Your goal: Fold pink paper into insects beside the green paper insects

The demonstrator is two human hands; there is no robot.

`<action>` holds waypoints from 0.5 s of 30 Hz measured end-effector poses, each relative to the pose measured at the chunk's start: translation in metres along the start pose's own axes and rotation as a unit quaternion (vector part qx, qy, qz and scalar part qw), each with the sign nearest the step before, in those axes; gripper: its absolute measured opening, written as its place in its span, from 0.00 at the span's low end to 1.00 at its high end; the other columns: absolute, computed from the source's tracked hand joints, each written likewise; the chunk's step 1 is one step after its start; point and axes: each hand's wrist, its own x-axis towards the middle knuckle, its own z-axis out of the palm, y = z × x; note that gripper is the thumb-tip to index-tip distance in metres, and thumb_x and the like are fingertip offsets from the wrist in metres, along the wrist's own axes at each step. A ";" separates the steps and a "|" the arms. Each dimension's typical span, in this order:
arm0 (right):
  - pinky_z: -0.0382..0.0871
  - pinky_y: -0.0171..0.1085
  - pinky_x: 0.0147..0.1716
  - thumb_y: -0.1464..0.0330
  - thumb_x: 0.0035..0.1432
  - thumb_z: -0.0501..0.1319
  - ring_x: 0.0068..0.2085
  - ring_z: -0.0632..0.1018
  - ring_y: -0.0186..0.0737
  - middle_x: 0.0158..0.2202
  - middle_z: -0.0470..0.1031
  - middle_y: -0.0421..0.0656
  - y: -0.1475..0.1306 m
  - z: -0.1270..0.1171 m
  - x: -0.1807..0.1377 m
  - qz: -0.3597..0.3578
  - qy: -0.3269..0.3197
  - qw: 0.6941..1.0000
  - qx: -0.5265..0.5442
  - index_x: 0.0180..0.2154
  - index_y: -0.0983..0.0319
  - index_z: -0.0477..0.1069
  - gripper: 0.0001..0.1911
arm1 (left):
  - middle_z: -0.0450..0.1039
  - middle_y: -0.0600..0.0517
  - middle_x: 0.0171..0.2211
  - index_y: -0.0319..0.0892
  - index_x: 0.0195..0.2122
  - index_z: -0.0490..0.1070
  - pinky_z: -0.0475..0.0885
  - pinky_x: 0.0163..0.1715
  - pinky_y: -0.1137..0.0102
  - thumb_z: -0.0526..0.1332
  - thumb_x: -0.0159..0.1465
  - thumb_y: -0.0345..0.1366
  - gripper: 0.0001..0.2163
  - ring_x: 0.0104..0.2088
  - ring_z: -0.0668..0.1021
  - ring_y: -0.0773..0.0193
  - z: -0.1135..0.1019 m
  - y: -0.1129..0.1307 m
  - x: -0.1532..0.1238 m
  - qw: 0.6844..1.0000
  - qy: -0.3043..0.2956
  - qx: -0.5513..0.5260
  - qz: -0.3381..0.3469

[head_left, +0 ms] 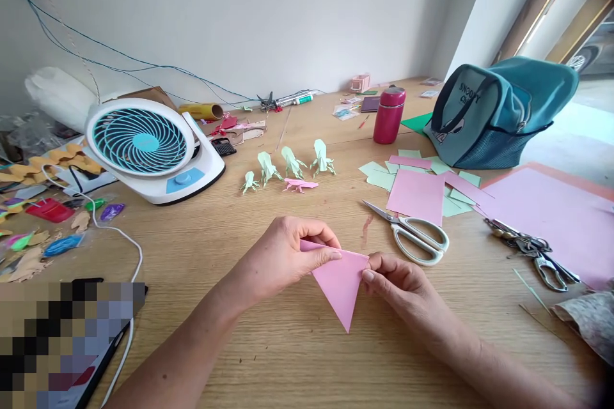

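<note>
A pink sheet of paper (339, 287), folded to a triangle, hangs point-down between my hands just above the wooden table. My left hand (292, 255) pinches its top edge at the left, thumb in front and fingers behind. The top right corner sits between the thumb and fingertips of my right hand (398, 281). Beyond them stand several green folded-paper figures (292, 163) with thin legs, and a pink one (300, 185) lies in front of these. White-handled scissors (417, 236) rest near my right hand, blades partly open.
Pink and green paper pieces (416, 193) lie behind the scissors. Keys (532, 252) sit on a large pink sheet (551, 204) at right. A red flask (389, 115) and blue bag (499, 112) stand behind. At left are a fan (153, 147), a white cable (139, 255) and a blurred-out device (67, 345).
</note>
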 end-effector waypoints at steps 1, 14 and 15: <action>0.62 0.32 0.33 0.57 0.59 0.64 0.30 0.67 0.33 0.26 0.69 0.36 0.000 0.000 0.000 0.002 -0.001 1.000 -0.003 0.28 0.61 0.72 0.14 | 0.77 0.56 0.28 0.43 0.31 0.77 0.64 0.28 0.76 0.63 0.61 0.39 0.07 0.29 0.74 0.70 0.000 0.000 0.000 1.000 -0.003 0.002 -0.003; 0.62 0.34 0.33 0.56 0.62 0.61 0.31 0.67 0.34 0.28 0.69 0.38 0.002 -0.004 -0.005 0.026 -0.022 0.999 -0.007 0.32 0.60 0.73 0.14 | 0.77 0.55 0.29 0.43 0.32 0.76 0.64 0.25 0.78 0.63 0.61 0.40 0.07 0.28 0.75 0.69 0.005 -0.003 0.003 0.999 -0.010 -0.020 -0.042; 0.63 0.34 0.34 0.56 0.61 0.62 0.31 0.68 0.34 0.28 0.70 0.38 0.003 -0.004 -0.004 0.025 -0.024 0.999 0.002 0.32 0.60 0.73 0.14 | 0.76 0.55 0.29 0.43 0.32 0.76 0.63 0.24 0.78 0.63 0.61 0.40 0.07 0.28 0.75 0.69 0.005 -0.003 0.003 0.999 -0.011 -0.023 -0.044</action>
